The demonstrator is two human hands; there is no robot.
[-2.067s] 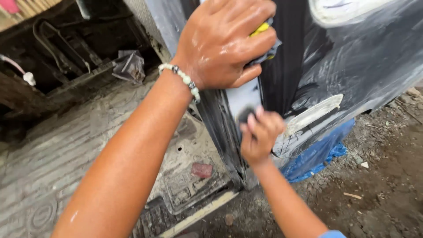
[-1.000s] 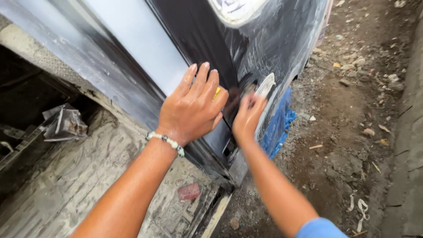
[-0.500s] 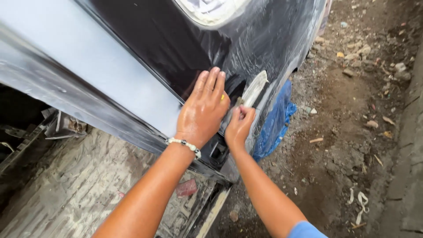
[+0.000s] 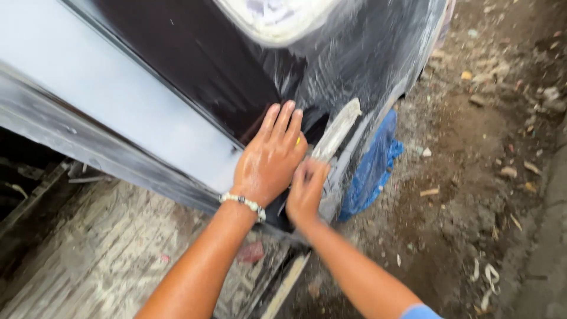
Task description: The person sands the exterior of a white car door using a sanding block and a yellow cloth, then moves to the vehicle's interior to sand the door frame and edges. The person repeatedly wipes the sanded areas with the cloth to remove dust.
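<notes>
Staying flat on door panel: left hand | right hand blurred, fingers unclear

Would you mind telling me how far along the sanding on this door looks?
Done: the upper door is dark and glossy, and a pale dull band runs below it. In hand: the left hand lies flat on the panel over something yellow, while the right hand, blurred, works at the door's lower edge. Left: the grey, streaky patch beside the hands looks unfinished, and blue sheeting hangs below.
</notes>
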